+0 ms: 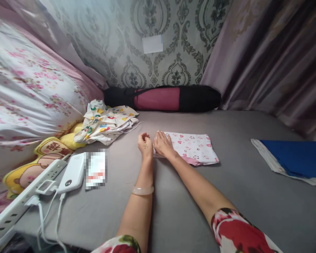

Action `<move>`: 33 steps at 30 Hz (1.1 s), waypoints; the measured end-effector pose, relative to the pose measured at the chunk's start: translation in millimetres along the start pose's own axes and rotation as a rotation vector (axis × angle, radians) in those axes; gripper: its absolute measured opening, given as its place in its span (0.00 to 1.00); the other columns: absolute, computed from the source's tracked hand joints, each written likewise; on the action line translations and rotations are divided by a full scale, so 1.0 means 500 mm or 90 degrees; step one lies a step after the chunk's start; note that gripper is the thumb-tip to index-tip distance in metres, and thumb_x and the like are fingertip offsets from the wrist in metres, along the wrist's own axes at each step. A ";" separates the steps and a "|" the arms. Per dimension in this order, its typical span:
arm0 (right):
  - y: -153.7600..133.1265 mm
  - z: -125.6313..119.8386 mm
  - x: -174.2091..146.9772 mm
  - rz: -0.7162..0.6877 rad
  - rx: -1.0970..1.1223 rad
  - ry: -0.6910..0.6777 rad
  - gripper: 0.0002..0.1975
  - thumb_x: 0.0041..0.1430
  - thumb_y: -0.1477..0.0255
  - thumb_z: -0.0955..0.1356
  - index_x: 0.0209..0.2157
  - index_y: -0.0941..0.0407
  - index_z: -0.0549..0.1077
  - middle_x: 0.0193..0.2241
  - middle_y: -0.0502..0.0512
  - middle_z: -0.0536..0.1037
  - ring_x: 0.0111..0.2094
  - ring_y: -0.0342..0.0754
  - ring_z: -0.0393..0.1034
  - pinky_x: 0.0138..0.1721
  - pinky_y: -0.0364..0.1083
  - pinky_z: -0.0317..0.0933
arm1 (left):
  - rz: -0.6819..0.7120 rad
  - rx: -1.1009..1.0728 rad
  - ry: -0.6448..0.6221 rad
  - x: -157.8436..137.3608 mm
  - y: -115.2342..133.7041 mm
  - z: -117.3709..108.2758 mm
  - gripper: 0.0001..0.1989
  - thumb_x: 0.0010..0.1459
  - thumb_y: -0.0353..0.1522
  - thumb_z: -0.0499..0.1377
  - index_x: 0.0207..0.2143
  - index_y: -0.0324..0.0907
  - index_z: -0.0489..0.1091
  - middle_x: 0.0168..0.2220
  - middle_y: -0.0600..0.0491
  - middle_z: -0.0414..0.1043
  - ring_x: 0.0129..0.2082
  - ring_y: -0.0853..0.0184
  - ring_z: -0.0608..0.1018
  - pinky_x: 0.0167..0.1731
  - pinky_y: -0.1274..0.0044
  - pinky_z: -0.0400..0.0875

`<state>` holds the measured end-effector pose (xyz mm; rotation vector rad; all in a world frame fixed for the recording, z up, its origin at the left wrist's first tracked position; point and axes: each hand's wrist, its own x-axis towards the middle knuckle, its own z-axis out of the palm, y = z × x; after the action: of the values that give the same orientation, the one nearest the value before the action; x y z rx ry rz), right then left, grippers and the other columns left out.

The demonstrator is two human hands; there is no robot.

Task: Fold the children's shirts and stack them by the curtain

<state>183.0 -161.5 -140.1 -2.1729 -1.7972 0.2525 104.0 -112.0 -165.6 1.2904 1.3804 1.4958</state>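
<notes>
A folded white garment or cloth with pink hearts and small printed figures (193, 146) lies flat on the grey bed, and some pink fabric shows along its near edge. My right hand (163, 144) rests flat on its left end, fingers stretched out and pointing away from me. Just left of the cloth, my left hand (145, 144) stands on its side on the sheet. Its fingers are curled in toward the palm, and nothing shows in them. A pale bangle (142, 190) circles my left forearm.
Crumpled patterned clothing (105, 121) lies at the back left. A white power bank (72, 172), cables and a power strip (15, 207) lie near left. Folded blue fabric (297, 158) is at right. A long black and maroon bag (158, 99) lies along the wall.
</notes>
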 end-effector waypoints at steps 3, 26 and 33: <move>0.032 -0.022 -0.015 0.023 -0.019 0.023 0.29 0.68 0.66 0.50 0.65 0.63 0.54 0.67 0.61 0.52 0.68 0.53 0.41 0.65 0.58 0.34 | 0.094 0.068 -0.101 -0.015 0.005 0.010 0.13 0.55 0.24 0.49 0.41 0.40 0.68 0.37 0.48 0.76 0.39 0.66 0.78 0.44 0.73 0.71; 0.135 -0.034 -0.054 0.063 -0.069 -0.004 0.28 0.68 0.67 0.50 0.66 0.61 0.54 0.67 0.61 0.51 0.68 0.55 0.41 0.65 0.60 0.33 | 0.357 0.566 -0.466 -0.094 0.046 0.016 0.12 0.65 0.29 0.47 0.48 0.45 0.63 0.56 0.46 0.67 0.59 0.61 0.66 0.60 0.57 0.54; 0.166 -0.060 -0.083 0.105 -0.101 0.006 0.28 0.68 0.66 0.51 0.66 0.61 0.54 0.67 0.63 0.51 0.67 0.56 0.41 0.65 0.61 0.33 | 0.371 0.622 -0.478 -0.100 0.051 0.016 0.13 0.67 0.32 0.45 0.51 0.46 0.62 0.59 0.46 0.64 0.62 0.61 0.62 0.62 0.54 0.49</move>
<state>261.5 -219.7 -143.3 -2.4323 -1.6866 0.1392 126.9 -161.8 -151.3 2.6754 1.2500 0.3925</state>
